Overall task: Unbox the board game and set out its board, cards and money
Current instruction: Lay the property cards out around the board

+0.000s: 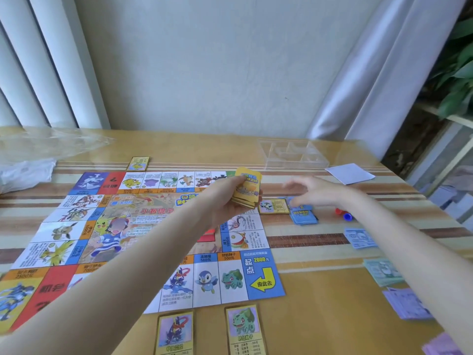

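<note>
The paper game board (pixel 143 237) lies unfolded on the table. My left hand (pixel 227 198) grips a stack of yellow cards (pixel 248 188) above the board's right edge. My right hand (pixel 314 190) hovers with loose fingers over a face-up yellow card (pixel 272 206) and a blue card pile (pixel 303 213) just right of the board. Single yellow cards lie at the board's far edge (pixel 138 163) and near edge (pixel 175 333), (pixel 245 329). Paper money sits in piles on the right: blue (pixel 359 238), green (pixel 382 271), purple (pixel 407 303).
A clear plastic tray (pixel 294 152) and a white paper (pixel 349 172) sit at the back right. Red and blue pawns (pixel 344 213) stand near my right wrist. Crumpled clear wrap (pixel 38 144) lies at the back left. A shelf with a plant (pixel 458 80) stands to the right.
</note>
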The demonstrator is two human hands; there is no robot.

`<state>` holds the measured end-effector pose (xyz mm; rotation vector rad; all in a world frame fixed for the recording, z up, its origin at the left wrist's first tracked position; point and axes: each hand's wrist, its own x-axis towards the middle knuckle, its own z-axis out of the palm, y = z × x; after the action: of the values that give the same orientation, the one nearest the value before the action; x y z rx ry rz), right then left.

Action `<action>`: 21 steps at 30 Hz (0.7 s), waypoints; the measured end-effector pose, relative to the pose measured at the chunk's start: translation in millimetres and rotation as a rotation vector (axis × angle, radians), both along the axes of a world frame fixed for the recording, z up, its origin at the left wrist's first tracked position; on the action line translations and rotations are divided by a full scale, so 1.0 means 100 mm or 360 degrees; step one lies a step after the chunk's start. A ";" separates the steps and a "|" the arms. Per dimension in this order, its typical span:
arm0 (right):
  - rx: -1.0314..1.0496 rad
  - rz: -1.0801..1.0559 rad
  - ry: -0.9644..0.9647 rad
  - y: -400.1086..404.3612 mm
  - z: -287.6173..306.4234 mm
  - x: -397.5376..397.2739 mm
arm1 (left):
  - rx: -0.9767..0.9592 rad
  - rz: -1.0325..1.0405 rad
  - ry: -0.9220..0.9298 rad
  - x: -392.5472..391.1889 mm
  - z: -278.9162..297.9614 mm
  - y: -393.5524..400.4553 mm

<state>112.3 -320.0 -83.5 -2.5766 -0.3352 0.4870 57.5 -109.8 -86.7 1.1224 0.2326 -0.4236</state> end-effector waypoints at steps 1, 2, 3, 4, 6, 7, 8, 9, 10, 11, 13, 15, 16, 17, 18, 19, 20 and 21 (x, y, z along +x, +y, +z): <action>-0.0087 0.0049 0.0028 -0.02 -0.03 -0.04 | 0.0001 0.0000 0.0007 0.02 0.00 -0.09; -0.0162 0.0094 0.0021 -0.02 -0.07 -0.07 | 0.0008 -0.0002 0.0015 0.03 -0.01 -0.17; -0.0216 0.0130 -0.0008 -0.02 -0.11 -0.09 | 0.0015 -0.0011 0.0027 0.02 -0.01 -0.24; -0.0240 0.0152 -0.0051 -0.01 -0.13 -0.11 | 0.0016 -0.0025 0.0038 0.03 -0.01 -0.30; -0.0242 0.0159 -0.0104 -0.02 -0.15 -0.10 | -0.0005 -0.0050 0.0058 0.03 -0.02 -0.37; -0.0238 0.0149 -0.0114 -0.03 -0.16 -0.09 | -0.0013 -0.0053 0.0069 0.04 -0.01 -0.39; -0.0237 0.0129 -0.0125 -0.06 -0.16 -0.08 | -0.0011 -0.0058 0.0073 0.05 0.00 -0.39; -0.0246 0.0100 -0.0145 -0.09 -0.17 -0.08 | 0.0007 -0.0073 0.0072 0.05 0.02 -0.40; -0.0265 0.0072 -0.0174 -0.12 -0.18 -0.07 | 0.0032 -0.0094 0.0066 0.06 0.03 -0.40; -0.0287 0.0047 -0.0206 -0.15 -0.19 -0.08 | 0.0050 -0.0116 0.0062 0.06 0.04 -0.40; -0.0325 0.0024 -0.0250 -0.20 -0.20 -0.09 | 0.0059 -0.0138 0.0063 0.05 0.02 -0.39; -0.0362 0.0023 -0.0251 -0.22 -0.19 -0.11 | 0.0105 -0.0168 0.0014 0.05 -0.04 -0.38; -0.0391 0.0030 -0.0245 -0.22 -0.18 -0.11 | 0.0130 -0.0184 -0.0031 0.04 -0.07 -0.36; -0.0422 0.0042 -0.0241 -0.21 -0.16 -0.12 | 0.0127 -0.0192 -0.0077 0.03 -0.10 -0.35; -0.0431 0.0047 -0.0248 -0.20 -0.14 -0.12 | 0.0092 -0.0188 -0.0117 0.03 -0.11 -0.32; -0.0386 0.0028 -0.0281 -0.18 -0.10 -0.13 | 0.0035 -0.0189 -0.0150 0.01 -0.12 -0.29; -0.0274 -0.0022 -0.0343 -0.15 -0.05 -0.14 | -0.0022 -0.0203 -0.0182 0.01 -0.12 -0.25; -0.0099 -0.0085 -0.0416 -0.11 0.01 -0.15 | -0.0066 -0.0225 -0.0207 0.00 -0.12 -0.21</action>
<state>97.2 -330.8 -82.1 -2.7061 -0.3433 0.1427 57.4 -130.5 -98.7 1.1247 0.0304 -0.4767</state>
